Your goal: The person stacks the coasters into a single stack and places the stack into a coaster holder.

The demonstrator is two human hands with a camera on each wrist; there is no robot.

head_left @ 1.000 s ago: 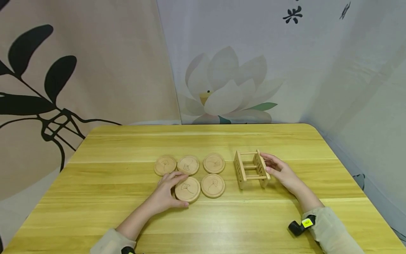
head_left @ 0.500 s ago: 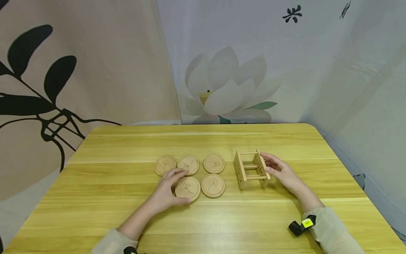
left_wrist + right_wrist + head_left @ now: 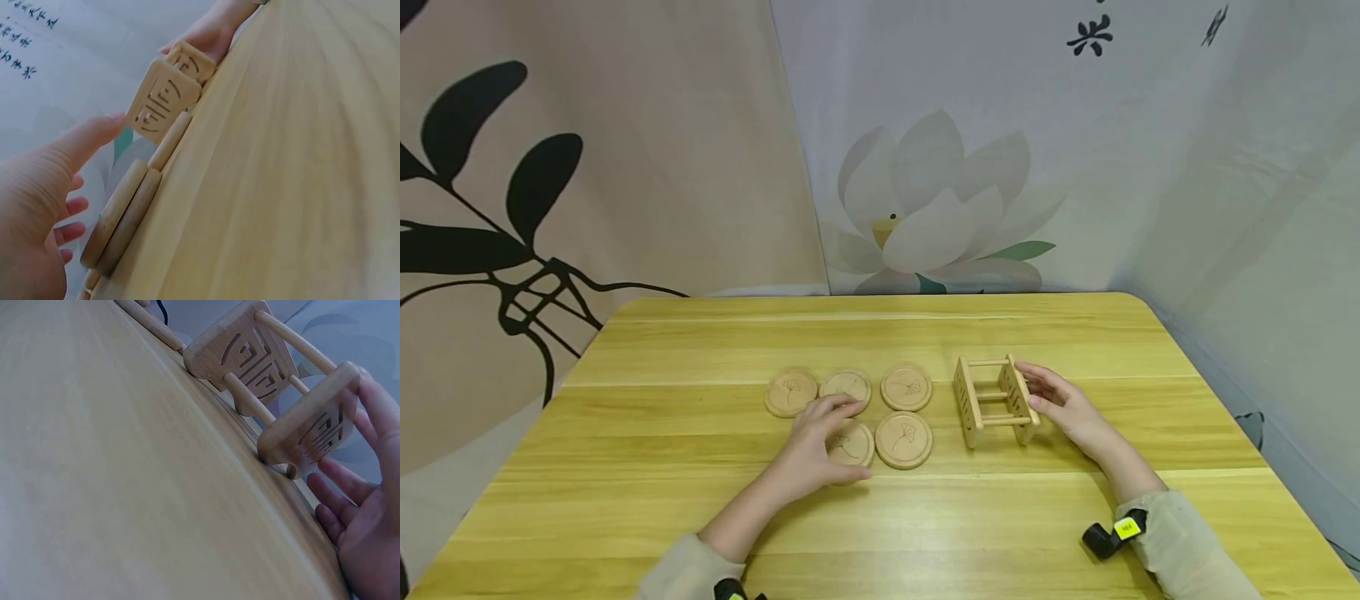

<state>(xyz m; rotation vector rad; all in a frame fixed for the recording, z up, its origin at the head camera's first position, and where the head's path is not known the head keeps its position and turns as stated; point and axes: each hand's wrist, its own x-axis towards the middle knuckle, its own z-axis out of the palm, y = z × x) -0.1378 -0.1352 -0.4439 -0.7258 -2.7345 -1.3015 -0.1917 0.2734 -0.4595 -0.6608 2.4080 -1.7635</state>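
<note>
Round wooden coasters with engraved ginkgo leaves lie on the table. My left hand [image 3: 812, 450] is over the front-left coaster [image 3: 856, 443], thumb and fingers spread around its edges and covering part of it. In the left wrist view this top coaster [image 3: 114, 212] lies on a second one, and the hand stands apart from the pair. A wooden coaster rack [image 3: 967, 404] with slotted end panels and round rods stands to the right, with nothing in it. My right hand [image 3: 1071, 417] touches its right end panel [image 3: 319, 425] with thumb and fingertips, fingers relaxed.
Several other coasters lie close together: a front-right one [image 3: 904, 440], a back-right one [image 3: 906, 387], a back-middle one [image 3: 846, 383] partly behind my left fingers, and a back-left one [image 3: 792, 392]. A printed curtain [image 3: 962, 200] hangs behind the table [image 3: 925, 533].
My left hand has shifted right and slightly away from me, across the front-left coaster. The right hand, the rack and the coasters have stayed where they were.
</note>
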